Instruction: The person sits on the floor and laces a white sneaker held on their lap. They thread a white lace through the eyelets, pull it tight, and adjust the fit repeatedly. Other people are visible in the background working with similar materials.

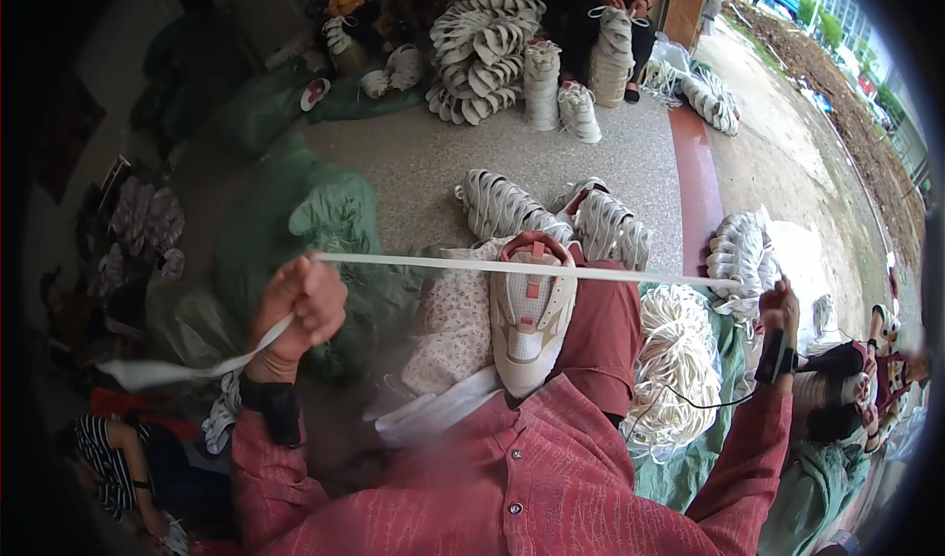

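Note:
A white flat shoelace (423, 262) is pulled taut from side to side, passing across the tongue area of a shoe upper (533, 320) on my lap. My left hand (303, 305) is closed round one part of the lace, and its loose tail trails off to the left. Out at the far right, my right hand (779, 308) pinches the other stretch of the lace. The upper is beige and white with red trim, toe toward me. Whether the lace runs through its eyelets cannot be made out.
Stacked shoe uppers (512, 207) lie just beyond my knees. A heap of white laces (677, 364) sits by my right leg. Green sacks (325, 212) stand on the left. Other people handle uppers at the back, left and right; more stacks (487, 44) stand at the back.

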### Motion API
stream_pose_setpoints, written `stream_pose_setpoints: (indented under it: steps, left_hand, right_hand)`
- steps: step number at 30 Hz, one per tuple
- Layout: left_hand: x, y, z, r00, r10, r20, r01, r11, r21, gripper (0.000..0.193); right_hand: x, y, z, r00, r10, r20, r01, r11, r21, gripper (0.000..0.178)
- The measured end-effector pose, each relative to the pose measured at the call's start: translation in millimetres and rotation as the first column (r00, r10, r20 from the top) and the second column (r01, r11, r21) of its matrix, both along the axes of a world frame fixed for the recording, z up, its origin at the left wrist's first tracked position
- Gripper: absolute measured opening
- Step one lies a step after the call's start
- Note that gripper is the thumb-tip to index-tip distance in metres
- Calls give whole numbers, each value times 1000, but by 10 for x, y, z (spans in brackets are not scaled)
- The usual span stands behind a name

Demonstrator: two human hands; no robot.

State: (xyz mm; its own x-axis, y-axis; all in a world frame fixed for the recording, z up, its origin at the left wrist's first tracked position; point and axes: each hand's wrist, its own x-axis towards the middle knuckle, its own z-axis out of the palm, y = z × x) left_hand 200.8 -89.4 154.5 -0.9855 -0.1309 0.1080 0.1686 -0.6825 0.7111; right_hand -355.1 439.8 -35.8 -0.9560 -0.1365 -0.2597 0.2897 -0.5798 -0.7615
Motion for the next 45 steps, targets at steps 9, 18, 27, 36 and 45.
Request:
stream_pose_setpoints:
  steps: [9,18,27,36,45]
  left_hand:
    - [799,-962,-740,663,708,243,-740,572,353,26]
    - [1695,-1958,-1534,355,865,354,-920,256,297,26]
    - [1230,-1852,-1389,215,931,295,-964,250,-88,26]
    - [-1033,-483,-1223,806,495,324,-185,731,-657,38]
    - [-1704,293,-1422,956,211,201,81,469,-879,91]
  right_hand:
    - [2,1700,-1640,839,515,174,-407,807,-428,12]
    - [340,2788,-1621,965,-160,207,221,922,-318,16]
    - [415,2889,-1057,989,-75,-125,63,993,-102,16]
    - [1541,-1533,328,771,539,-338,-222,725,652,23]
    - [2687,-3264,477,326,902,-282,311,179,933,21]
